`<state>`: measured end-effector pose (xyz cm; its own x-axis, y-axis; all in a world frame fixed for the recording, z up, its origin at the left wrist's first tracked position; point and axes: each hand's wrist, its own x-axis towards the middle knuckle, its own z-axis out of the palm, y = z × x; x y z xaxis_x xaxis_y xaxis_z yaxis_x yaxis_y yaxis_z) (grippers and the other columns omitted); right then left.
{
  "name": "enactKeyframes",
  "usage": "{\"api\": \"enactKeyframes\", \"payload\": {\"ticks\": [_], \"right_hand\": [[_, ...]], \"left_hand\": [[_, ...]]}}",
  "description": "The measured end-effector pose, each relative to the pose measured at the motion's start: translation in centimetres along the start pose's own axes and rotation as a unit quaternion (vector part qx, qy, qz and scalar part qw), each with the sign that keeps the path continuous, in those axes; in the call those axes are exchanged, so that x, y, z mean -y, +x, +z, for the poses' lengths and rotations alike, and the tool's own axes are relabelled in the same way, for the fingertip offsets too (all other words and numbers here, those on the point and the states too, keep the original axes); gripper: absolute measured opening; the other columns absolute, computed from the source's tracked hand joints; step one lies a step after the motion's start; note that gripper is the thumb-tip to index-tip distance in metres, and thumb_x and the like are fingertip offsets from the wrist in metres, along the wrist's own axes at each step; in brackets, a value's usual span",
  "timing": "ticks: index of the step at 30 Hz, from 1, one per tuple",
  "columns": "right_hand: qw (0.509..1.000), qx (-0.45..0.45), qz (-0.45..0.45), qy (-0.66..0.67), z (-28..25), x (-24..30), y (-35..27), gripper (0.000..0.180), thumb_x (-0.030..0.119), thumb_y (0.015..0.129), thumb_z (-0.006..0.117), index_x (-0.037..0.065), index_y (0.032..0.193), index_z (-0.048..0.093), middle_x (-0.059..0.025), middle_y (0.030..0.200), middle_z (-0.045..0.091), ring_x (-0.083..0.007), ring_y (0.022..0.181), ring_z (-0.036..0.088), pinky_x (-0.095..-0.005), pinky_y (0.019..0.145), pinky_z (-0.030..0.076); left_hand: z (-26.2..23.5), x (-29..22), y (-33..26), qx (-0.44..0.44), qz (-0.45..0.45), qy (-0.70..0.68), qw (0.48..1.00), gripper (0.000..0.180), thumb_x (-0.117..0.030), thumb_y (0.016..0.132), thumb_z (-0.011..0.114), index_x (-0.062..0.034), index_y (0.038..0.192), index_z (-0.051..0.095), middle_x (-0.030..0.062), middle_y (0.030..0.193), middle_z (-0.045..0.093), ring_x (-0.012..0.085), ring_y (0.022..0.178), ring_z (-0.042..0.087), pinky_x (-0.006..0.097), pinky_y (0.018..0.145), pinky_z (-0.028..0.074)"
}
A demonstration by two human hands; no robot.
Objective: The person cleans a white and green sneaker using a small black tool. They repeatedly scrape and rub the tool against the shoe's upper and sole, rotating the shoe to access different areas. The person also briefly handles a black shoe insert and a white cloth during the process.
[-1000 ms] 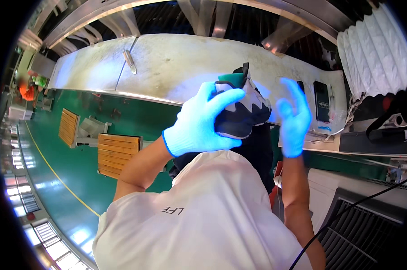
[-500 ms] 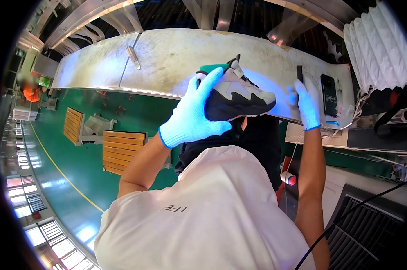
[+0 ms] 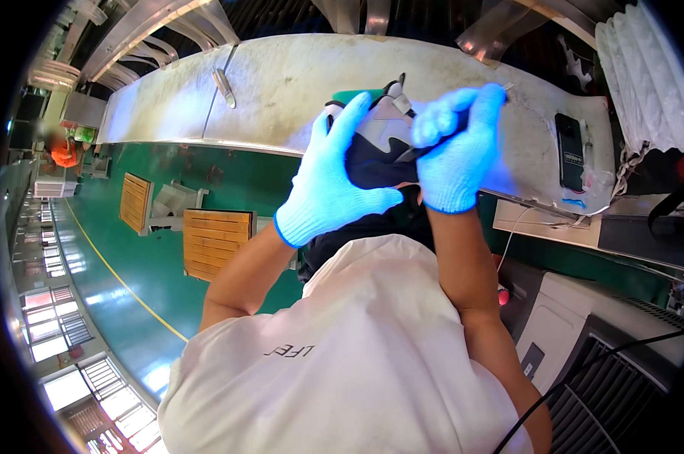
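Observation:
A sneaker [image 3: 384,130] with a white and grey upper, black lower part and green collar lining is gripped at its heel end by my left hand [image 3: 328,178]. That hand wears a white knit glove tinted blue by the light, its thumb below the shoe and fingers up its side. My right hand [image 3: 457,155], gloved the same way, is closed around a slim dark tool [image 3: 410,155]. The tool's pointed end reaches the shoe's side, but I cannot tell if it touches. My right hand hides the shoe's toe.
On the pale worktable [image 3: 296,72] lies a small metal cutter-like tool [image 3: 224,88] at the left. A black phone [image 3: 569,151] and a clear plastic bag [image 3: 597,184] lie at the right end. A white ribbed duct [image 3: 648,79] hangs there. Slatted wooden tops [image 3: 217,244] stand lower left.
My right hand has come left from the table with the dark tool, over to the shoe's front. The left hand keeps its grip on the shoe. The view has shifted slightly.

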<state>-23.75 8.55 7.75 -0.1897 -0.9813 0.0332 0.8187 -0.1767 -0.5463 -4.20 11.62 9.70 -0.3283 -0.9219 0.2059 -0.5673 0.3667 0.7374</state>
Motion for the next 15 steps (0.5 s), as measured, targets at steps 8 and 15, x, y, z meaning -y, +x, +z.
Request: {"api": "enactKeyframes", "payload": {"ticks": [8, 15], "right_hand": [[0.990, 0.106, 0.034, 0.083, -0.4, -1.0, 0.3, 0.061, 0.068, 0.115, 0.046, 0.018, 0.089, 0.068, -0.0001, 0.067, 0.052, -0.0179, 0.054, 0.048, -0.0369, 0.051, 0.038], [0.992, 0.102, 0.025, 0.068, 0.4, -1.6, -0.2, 0.062, 0.069, 0.116, 0.043, 0.017, 0.087, 0.065, 0.0005, 0.065, 0.048, -0.0175, 0.053, 0.044, -0.0357, 0.050, 0.036]], "left_hand": [[0.3, 0.7, 0.1, -0.011, 0.019, -0.027, 0.999, 0.117, -0.025, 0.065, 0.099, -0.0028, 0.167, 0.047, 0.0202, 0.150, 0.053, 0.0351, 0.138, 0.059, 0.044, 0.118, 0.050], [0.6, 1.0, -0.6, -0.023, -0.043, -0.096, 0.994, 0.104, -0.019, 0.066, 0.097, -0.0030, 0.161, 0.057, 0.0157, 0.144, 0.055, 0.0308, 0.133, 0.060, 0.041, 0.117, 0.049]]}}
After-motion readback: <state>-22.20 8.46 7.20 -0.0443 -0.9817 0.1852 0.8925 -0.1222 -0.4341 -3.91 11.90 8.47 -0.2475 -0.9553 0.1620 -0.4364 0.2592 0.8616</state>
